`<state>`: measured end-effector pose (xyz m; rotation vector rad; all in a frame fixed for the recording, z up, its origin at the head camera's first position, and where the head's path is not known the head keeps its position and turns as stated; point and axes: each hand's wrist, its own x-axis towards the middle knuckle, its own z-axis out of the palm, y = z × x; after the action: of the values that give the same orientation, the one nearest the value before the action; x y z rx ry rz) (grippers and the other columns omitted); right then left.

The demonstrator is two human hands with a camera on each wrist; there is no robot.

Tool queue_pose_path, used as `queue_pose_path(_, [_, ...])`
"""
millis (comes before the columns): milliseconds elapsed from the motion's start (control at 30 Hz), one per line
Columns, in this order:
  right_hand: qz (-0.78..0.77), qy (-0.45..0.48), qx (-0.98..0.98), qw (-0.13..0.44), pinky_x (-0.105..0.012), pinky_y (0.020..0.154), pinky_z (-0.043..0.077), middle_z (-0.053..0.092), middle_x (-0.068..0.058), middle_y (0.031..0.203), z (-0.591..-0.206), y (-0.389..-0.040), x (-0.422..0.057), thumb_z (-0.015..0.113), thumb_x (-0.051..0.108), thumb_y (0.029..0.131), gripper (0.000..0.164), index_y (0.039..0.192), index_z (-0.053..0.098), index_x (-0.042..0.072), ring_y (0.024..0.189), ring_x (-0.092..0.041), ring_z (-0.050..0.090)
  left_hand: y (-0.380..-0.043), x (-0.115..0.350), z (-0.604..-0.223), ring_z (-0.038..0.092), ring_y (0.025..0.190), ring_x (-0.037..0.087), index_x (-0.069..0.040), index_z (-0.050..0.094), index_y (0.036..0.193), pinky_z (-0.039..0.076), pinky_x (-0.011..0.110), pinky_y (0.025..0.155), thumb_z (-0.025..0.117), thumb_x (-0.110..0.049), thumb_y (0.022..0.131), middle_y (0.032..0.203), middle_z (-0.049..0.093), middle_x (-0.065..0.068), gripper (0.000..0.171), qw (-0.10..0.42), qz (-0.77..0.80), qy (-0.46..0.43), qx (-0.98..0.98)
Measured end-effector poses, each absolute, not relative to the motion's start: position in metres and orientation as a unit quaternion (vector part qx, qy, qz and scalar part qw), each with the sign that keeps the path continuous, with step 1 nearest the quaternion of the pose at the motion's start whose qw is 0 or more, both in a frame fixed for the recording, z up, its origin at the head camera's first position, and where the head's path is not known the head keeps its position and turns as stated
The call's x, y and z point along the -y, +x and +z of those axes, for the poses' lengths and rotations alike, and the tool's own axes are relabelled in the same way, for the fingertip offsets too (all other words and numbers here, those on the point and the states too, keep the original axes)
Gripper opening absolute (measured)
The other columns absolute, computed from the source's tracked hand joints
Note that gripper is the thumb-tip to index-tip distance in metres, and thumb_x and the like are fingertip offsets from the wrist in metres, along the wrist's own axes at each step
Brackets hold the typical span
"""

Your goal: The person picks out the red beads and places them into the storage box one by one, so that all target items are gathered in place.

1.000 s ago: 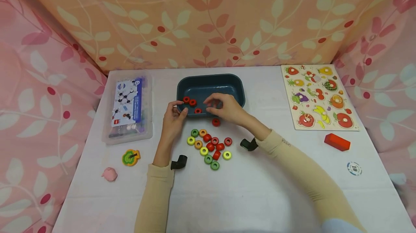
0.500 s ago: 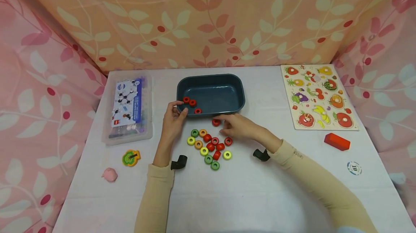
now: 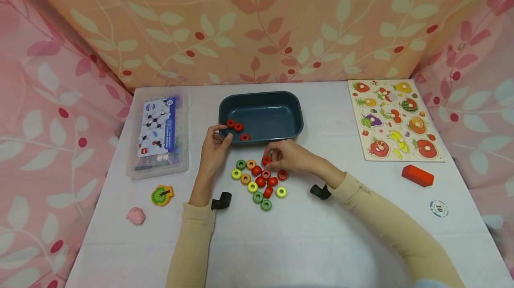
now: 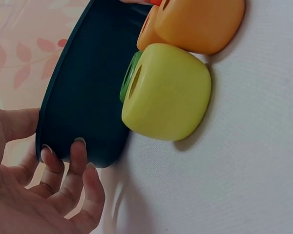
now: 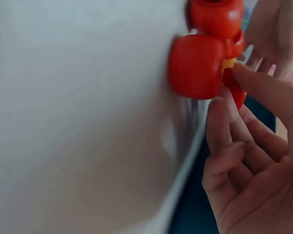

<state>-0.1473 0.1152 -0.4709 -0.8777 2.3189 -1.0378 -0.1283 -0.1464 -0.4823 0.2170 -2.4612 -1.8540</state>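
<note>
A dark blue rectangular basin [image 3: 265,121] has several red beads [image 3: 238,127] at its left inside. My left hand [image 3: 214,152] holds the basin's near left corner; in the left wrist view its curled fingers [image 4: 78,156] touch the wall. My right hand [image 3: 291,156] pinches a red ring-shaped bead [image 3: 266,160] between thumb and fingertips, just in front of the basin. Close below lies a loose group of beads with holes: red [image 3: 260,182], yellow [image 3: 252,187], green [image 3: 258,197] and orange [image 3: 245,179]. The right wrist view shows the pinched bead [image 5: 238,92] partly hidden by fingers.
On the left are a clear plastic case [image 3: 157,132], a tree-shaped piece [image 3: 162,195] and a pink pig figure [image 3: 136,216]. The right side has a fruit puzzle board [image 3: 395,121], a red block [image 3: 417,175] and a round chip [image 3: 439,208]. Each wrist wears a black camera [image 3: 221,200].
My right hand has come out of the basin to the red bead by its front edge, taken hold of it, and drawn it slightly nearer. The left hand has stayed put.
</note>
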Motion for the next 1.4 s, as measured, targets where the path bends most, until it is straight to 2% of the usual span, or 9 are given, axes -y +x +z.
queue_pose_path(200, [-0.420,-0.315,-0.826,0.204,-0.028,0.056,0.051,0.067,0.001,0.070,-0.453,-0.149,-0.107,0.083,0.031,0.083,0.025,0.098,0.069,0.017,0.054,-0.018,0.062,-0.131,0.145,-0.480,0.046,0.085,0.028,-0.003,0.051,0.137,0.038,0.023,0.073,0.064,-0.015,0.098,0.094,0.049,0.013,0.043,0.019,-0.603,0.071,0.794])
queue_pose_path(267, [-0.448,-0.319,-0.820,0.155,-0.028,0.052,0.049,0.065,0.002,0.068,-0.448,-0.152,-0.105,0.084,0.029,0.082,0.026,0.098,0.069,0.016,0.052,-0.019,0.060,-0.131,0.145,-0.480,0.046,0.084,0.027,-0.005,0.052,0.137,0.037,0.024,0.072,0.065,-0.016,0.098,0.094,0.049,0.012,0.042,0.020,-0.602,0.070,0.795])
queue_pose_path(433, [-0.473,-0.298,-0.829,-0.022,-0.027,0.054,0.043,0.060,0.004,0.066,-0.443,-0.168,-0.101,0.085,0.024,0.081,0.031,0.106,0.070,0.012,0.057,-0.013,0.055,-0.130,0.146,-0.480,0.046,0.083,0.021,-0.012,0.053,0.134,0.038,0.025,0.074,0.066,-0.021,0.098,0.093,0.049,0.008,0.039,0.029,-0.597,0.069,0.799])
queue_pose_path(500, [-0.460,-0.267,-0.846,-0.041,-0.027,0.056,0.043,0.060,0.003,0.068,-0.444,-0.177,-0.100,0.083,0.024,0.084,0.031,0.110,0.070,0.013,0.060,-0.011,0.054,-0.130,0.146,-0.479,0.046,0.083,0.021,-0.013,0.054,0.133,0.038,0.026,0.074,0.066,-0.021,0.098,0.093,0.048,0.008,0.038,0.033,-0.596,0.068,0.800])
queue_pose_path(667, [-0.393,-0.190,-0.900,0.025,-0.029,0.057,0.041,0.060,0.001,0.074,-0.450,-0.199,-0.096,0.079,0.024,0.087,0.029,0.113,0.069,0.015,0.062,-0.015,0.054,-0.130,0.145,-0.478,0.047,0.083,0.021,-0.013,0.054,0.131,0.039,0.026,0.074,0.067,-0.019,0.097,0.093,0.049,0.007,0.037,0.038,-0.596,0.071,0.799])
queue_pose_path(900, [-0.310,-0.203,-0.923,0.099,-0.034,0.060,0.046,0.065,-0.002,0.081,-0.452,-0.209,-0.085,0.075,0.021,0.090,0.031,0.119,0.068,0.013,0.068,-0.018,0.060,-0.131,0.146,-0.477,0.047,0.084,0.021,-0.013,0.054,0.132,0.039,0.026,0.074,0.066,-0.022,0.098,0.094,0.049,0.008,0.037,0.034,-0.593,0.073,0.801])
queue_pose_path(1133, [-0.348,-0.234,-0.902,0.097,-0.038,0.088,0.054,0.073,-0.003,0.114,-0.455,-0.210,-0.086,0.070,0.011,0.093,0.040,0.133,0.063,0.012,0.102,-0.016,0.069,-0.131,0.146,-0.479,0.047,0.086,0.022,-0.012,0.053,0.137,0.038,0.026,0.074,0.066,-0.022,0.098,0.097,0.050,0.008,0.042,0.030,-0.595,0.076,0.800])
queue_pose_path(1233, [-0.359,-0.241,-0.898,0.083,-0.037,0.089,0.053,0.073,-0.002,0.114,-0.457,-0.208,-0.088,0.070,0.012,0.093,0.035,0.128,0.065,0.011,0.101,-0.015,0.069,-0.131,0.145,-0.480,0.047,0.087,0.023,-0.012,0.052,0.138,0.037,0.026,0.074,0.066,-0.021,0.098,0.097,0.050,0.008,0.043,0.028,-0.595,0.079,0.799])
queue_pose_path(1400, [-0.396,-0.262,-0.879,0.046,-0.033,0.079,0.051,0.072,0.000,0.100,-0.459,-0.204,-0.092,0.071,0.015,0.093,0.027,0.120,0.069,0.009,0.089,-0.013,0.066,-0.129,0.145,-0.483,0.046,0.085,0.023,-0.014,0.053,0.135,0.037,0.028,0.075,0.066,-0.022,0.098,0.096,0.049,0.008,0.040,0.026,-0.596,0.080,0.798])
